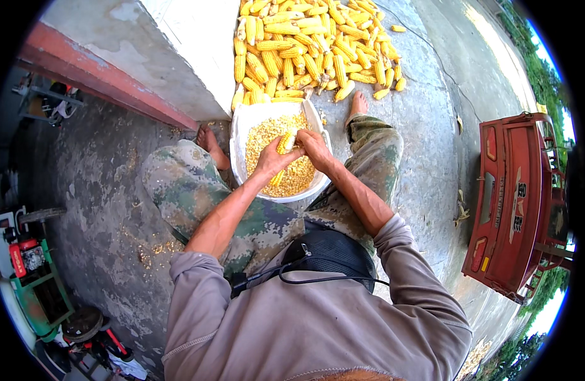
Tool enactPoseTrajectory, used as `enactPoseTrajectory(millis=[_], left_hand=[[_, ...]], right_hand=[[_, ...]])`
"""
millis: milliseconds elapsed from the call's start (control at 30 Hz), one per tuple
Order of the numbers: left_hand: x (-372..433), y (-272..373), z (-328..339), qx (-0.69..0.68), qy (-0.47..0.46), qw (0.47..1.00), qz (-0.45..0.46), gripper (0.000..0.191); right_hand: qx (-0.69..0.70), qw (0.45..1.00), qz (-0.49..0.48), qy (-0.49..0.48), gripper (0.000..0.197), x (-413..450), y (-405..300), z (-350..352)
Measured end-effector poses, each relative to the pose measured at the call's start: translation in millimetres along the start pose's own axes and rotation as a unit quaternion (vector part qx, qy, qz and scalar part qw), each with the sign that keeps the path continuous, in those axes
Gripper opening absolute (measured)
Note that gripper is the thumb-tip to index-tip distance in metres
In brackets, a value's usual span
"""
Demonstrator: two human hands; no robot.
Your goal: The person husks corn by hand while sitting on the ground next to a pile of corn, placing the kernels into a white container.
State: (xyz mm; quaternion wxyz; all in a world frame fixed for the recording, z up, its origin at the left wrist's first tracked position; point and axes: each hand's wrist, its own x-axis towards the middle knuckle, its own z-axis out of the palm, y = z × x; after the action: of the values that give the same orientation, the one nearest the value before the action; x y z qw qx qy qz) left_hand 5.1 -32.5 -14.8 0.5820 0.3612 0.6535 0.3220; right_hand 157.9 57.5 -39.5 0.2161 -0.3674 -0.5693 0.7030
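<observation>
My left hand (273, 158) is closed around a yellow ear of corn (285, 143), which it holds over a white plastic tub (239, 123). Fingers of my right hand (314, 146) press against the ear's right side near its upper part; whether they also grip it cannot be told. Part of the ear looks pale, as bare cob. Loose corn kernels (292, 185) cover the bottom of the tub, which stands between my bare feet. Beyond the tub lies a large heap of husked corn ears (316, 43).
A whitish wall (178, 52) with a red base strip rises at the left. Scattered kernels (161, 248) lie on the concrete floor. A green-framed machine (40, 290) stands at lower left, a red cargo vehicle (509, 205) at right. A thin cable (444, 69) crosses the ground.
</observation>
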Motion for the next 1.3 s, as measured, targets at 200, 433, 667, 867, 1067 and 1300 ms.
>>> enactPoseTrajectory(millis=[200,433,667,867,1067,1300], left_hand=[[13,-28,1,-0.034,0.063,0.997,0.010,0.094],[16,-28,4,-0.151,0.043,0.985,0.071,0.060],[0,-8,1,-0.093,0.004,0.995,0.040,0.056],[6,-10,3,-0.171,0.023,0.984,0.046,0.042],[6,-14,2,-0.194,0.027,0.981,0.001,0.049],[19,-18,-9,-0.288,0.100,0.953,-0.005,0.052]], right_hand=[[0.103,0.978,0.164,0.076,0.022,1,-20,17],[0.150,0.982,0.114,-0.013,0.034,-3,-23,11],[0.134,0.985,0.099,-0.040,0.028,-2,-17,13],[0.166,0.982,0.082,-0.046,0.020,0,-17,13],[-0.004,0.999,0.044,-0.004,0.025,-2,-12,14],[-0.045,0.996,0.074,0.019,0.052,-4,-15,22]])
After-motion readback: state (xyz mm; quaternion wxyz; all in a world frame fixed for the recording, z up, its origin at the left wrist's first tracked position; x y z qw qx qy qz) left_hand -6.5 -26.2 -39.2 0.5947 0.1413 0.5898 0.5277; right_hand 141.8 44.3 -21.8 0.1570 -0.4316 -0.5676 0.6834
